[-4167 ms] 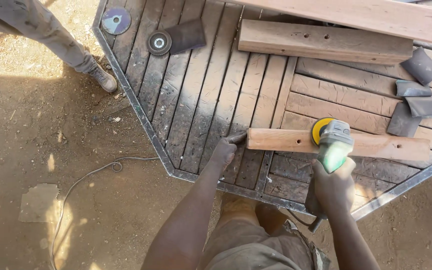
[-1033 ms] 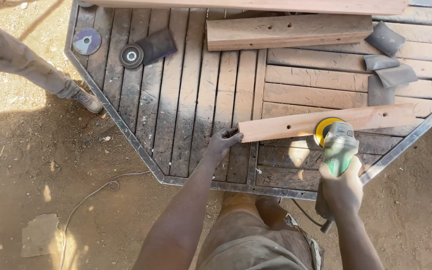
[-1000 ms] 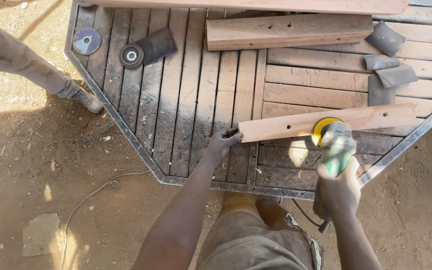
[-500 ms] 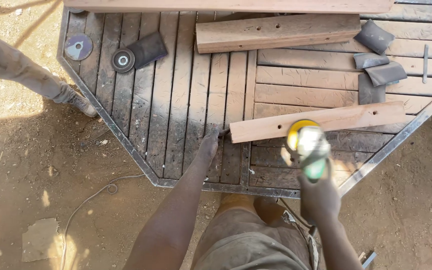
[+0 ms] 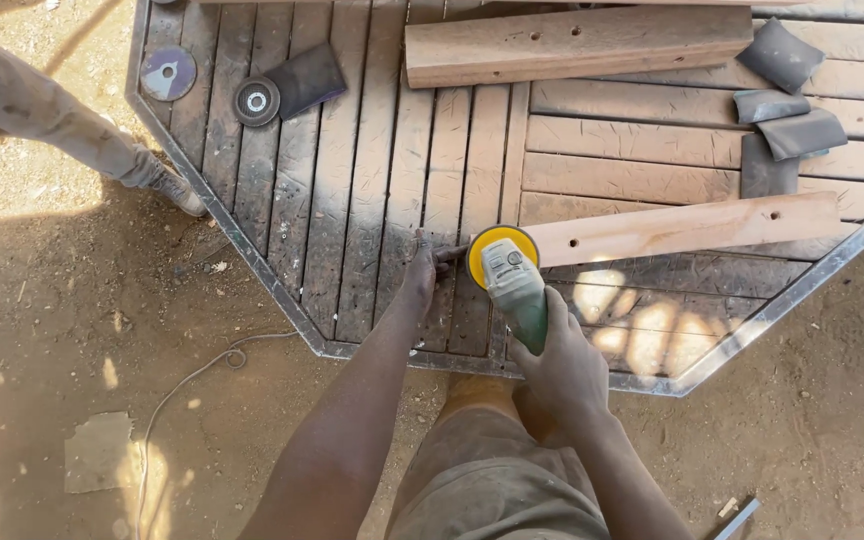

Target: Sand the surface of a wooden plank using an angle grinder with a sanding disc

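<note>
A right hand (image 5: 564, 362) grips a green grinder (image 5: 512, 280) at the near left end of a stiff, light-looking plank (image 5: 687, 228), steadied by left hand (image 5: 420, 282) fingertips.

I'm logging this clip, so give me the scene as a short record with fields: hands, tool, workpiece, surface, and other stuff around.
left hand: on the plank's near end
right hand: grips green angle grinder
tool: yellow disc at the plank end
workpiece: pale wooden plank, lying flat
surface: slatted octagonal wooden top, metal rim
nearby: thick beam, loose discs, another person's leg
</note>
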